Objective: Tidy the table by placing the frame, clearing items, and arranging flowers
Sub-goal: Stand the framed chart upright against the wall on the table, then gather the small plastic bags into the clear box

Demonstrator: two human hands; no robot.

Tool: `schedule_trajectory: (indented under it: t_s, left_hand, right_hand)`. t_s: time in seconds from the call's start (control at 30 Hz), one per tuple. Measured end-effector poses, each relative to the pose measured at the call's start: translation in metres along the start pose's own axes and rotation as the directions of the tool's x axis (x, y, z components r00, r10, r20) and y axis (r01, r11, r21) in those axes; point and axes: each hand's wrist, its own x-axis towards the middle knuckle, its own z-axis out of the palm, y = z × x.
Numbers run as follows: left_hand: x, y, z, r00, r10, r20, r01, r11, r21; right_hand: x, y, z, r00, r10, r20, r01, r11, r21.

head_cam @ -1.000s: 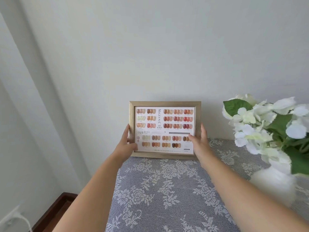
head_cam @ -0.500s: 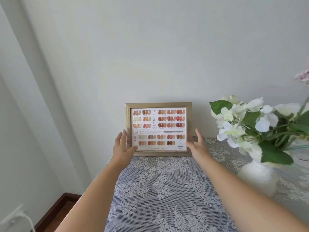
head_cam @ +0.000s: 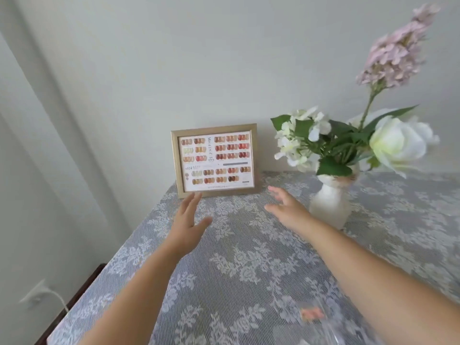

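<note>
A gold frame (head_cam: 215, 161) holding a nail-colour chart stands upright at the table's back left corner, leaning against the wall. My left hand (head_cam: 187, 223) hovers open just in front of it, fingertips near its lower left corner. My right hand (head_cam: 286, 209) is open too, a little in front of the frame's right side, touching nothing. A white vase (head_cam: 329, 204) to the right holds white flowers (head_cam: 298, 139), a large white rose (head_cam: 395, 144) and a tall pink flower spike (head_cam: 395, 48).
A grey lace tablecloth (head_cam: 244, 265) covers the table. A clear plastic wrapper with a pink label (head_cam: 312, 313) lies near the front, under my right forearm. Off the left edge are a dark wooden piece (head_cam: 74, 302) and a wall socket with a cable (head_cam: 37, 296).
Both hands have let go of the frame and drawn back toward me, fingers spread. The frame stays standing against the wall. The view has shifted right, showing more of the flowers.
</note>
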Motion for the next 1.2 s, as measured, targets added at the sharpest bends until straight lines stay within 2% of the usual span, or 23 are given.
schedule_trajectory:
  t_s: [0.17, 0.33, 0.5, 0.6, 0.67, 0.8, 0.93, 1.03, 1.2]
  left_hand:
    - [-0.050, 0.031, 0.024, 0.991, 0.092, 0.095, -0.094, 0.995, 0.021]
    - [-0.093, 0.065, 0.045, 0.964, 0.162, 0.209, -0.179, 0.982, 0.065]
    - [-0.127, 0.094, 0.058, 0.886, 0.176, 0.429, -0.270, 0.948, 0.168]
    - [-0.141, 0.109, 0.062, 0.841, 0.194, 0.504, -0.350, 0.906, 0.236]
    - [-0.150, 0.117, 0.065, 0.824, 0.216, 0.524, -0.413, 0.863, 0.292]
    - [-0.161, 0.122, 0.077, 0.816, 0.193, 0.546, -0.459, 0.791, 0.406]
    - [-0.160, 0.125, 0.085, 0.821, 0.121, 0.558, -0.406, 0.811, 0.421]
    - [-0.156, 0.127, 0.085, 0.826, 0.097, 0.556, -0.368, 0.840, 0.399]
    - [-0.156, 0.130, 0.087, 0.821, 0.148, 0.551, -0.358, 0.885, 0.296]
  right_hand:
    - [-0.070, 0.012, -0.026, 1.000, 0.018, 0.006, -0.017, 0.999, -0.047]
    - [-0.134, 0.023, -0.056, 0.999, 0.010, -0.050, -0.011, 1.000, -0.013]
    - [-0.190, 0.041, -0.085, 0.991, 0.034, -0.132, -0.048, 0.993, -0.104]
    - [-0.215, 0.053, -0.095, 0.989, 0.035, -0.147, -0.057, 0.987, -0.147]
    - [-0.229, 0.061, -0.098, 0.991, 0.040, -0.130, -0.067, 0.976, -0.209]
    - [-0.252, 0.072, -0.094, 0.995, 0.039, -0.090, -0.076, 0.888, -0.454]
    - [-0.261, 0.075, -0.075, 0.998, 0.050, -0.034, -0.060, 0.750, -0.658]
    - [-0.261, 0.073, -0.068, 0.998, 0.024, -0.066, -0.060, 0.763, -0.644]
    - [-0.258, 0.063, -0.070, 0.995, 0.039, -0.094, -0.078, 0.880, -0.468]
